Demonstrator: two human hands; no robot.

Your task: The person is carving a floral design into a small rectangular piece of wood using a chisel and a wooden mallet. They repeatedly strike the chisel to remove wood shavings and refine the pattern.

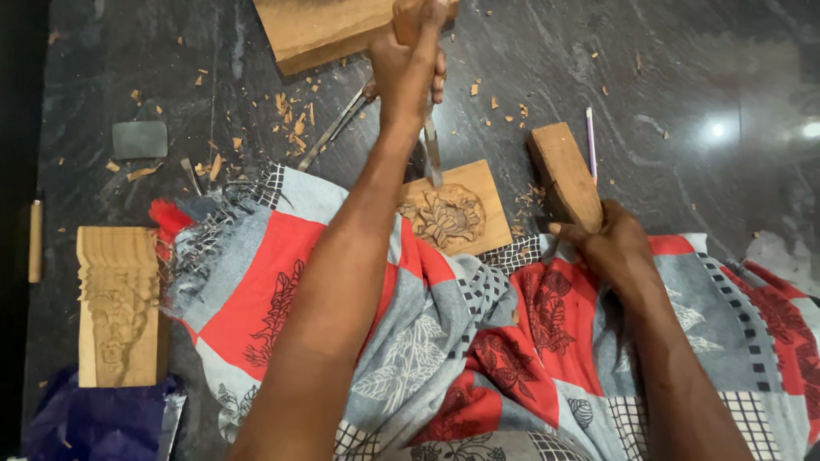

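Dark polished stone floor point(700, 51), light glare, scattered wood chips point(290, 111).

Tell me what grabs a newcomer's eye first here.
The left hand holds a chisel upright on a small wood panel with a carved flower at centre. The right hand grips a wooden block. A red and grey patterned cloth fills the foreground.

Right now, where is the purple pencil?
In the head view, the purple pencil lies on the dark stone floor, upper right, just right of the wooden block gripped by the right hand.
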